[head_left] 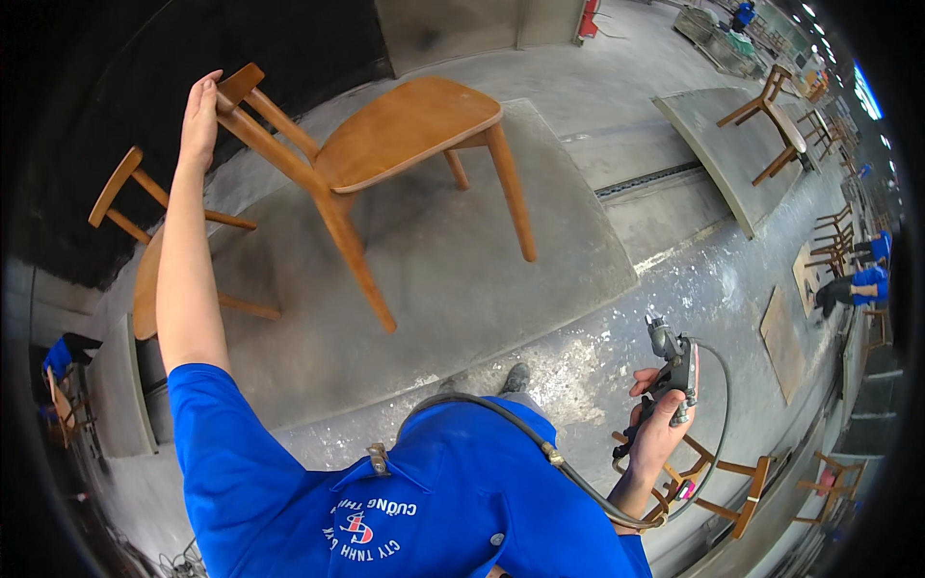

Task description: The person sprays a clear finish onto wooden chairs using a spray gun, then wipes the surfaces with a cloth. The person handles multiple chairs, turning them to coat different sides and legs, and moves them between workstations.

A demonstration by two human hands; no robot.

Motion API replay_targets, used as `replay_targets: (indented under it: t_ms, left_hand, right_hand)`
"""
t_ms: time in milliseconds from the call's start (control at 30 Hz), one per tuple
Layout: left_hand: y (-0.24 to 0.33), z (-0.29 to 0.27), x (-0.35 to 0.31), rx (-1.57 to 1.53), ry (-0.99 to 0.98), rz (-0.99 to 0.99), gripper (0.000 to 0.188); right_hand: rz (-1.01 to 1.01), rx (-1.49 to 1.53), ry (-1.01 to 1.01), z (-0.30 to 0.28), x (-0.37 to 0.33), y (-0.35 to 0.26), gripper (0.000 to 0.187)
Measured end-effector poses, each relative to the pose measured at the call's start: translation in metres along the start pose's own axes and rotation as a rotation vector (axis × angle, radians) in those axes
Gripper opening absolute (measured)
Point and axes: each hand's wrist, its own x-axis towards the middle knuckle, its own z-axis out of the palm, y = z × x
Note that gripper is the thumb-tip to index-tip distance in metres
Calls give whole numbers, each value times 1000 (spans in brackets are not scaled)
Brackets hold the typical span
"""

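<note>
My left hand grips the end of the backrest of a brown wooden chair, the thumb side against the wood. This chair is tilted, with its seat toward the right. In my right hand, at the lower right, is a spray gun, its nozzle pointing away from me. A grey hose loops across my blue shirt to my right wrist, and a thin dark hose curves beside the gun. Under my left forearm, a second wooden chair is partly hidden.
A broad grey board lies under the near chairs. Farther right, another grey board bears a wooden chair. Chair frames stand behind my right hand. A person in blue is at the far right, and a dark wall rises behind.
</note>
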Motion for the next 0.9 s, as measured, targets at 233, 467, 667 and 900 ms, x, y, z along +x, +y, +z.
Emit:
replay_targets:
  t_ms: [233,467,667,900]
  left_hand:
    - [-40,10,50,-185,22,20,39]
    - [-54,6,67,-209,-83,41,46]
    - [-62,12,74,-247,-33,130,43]
    - [-54,13,61,66,138,262,42]
  right_hand:
    - [9,121,-101,-5,-26,-29,92]
    - [-207,157,-73,-11,-101,-50,102]
    - [149,55,111,-19,-149,-19,87]
    - [420,-81,244,-29,-192,8,59]
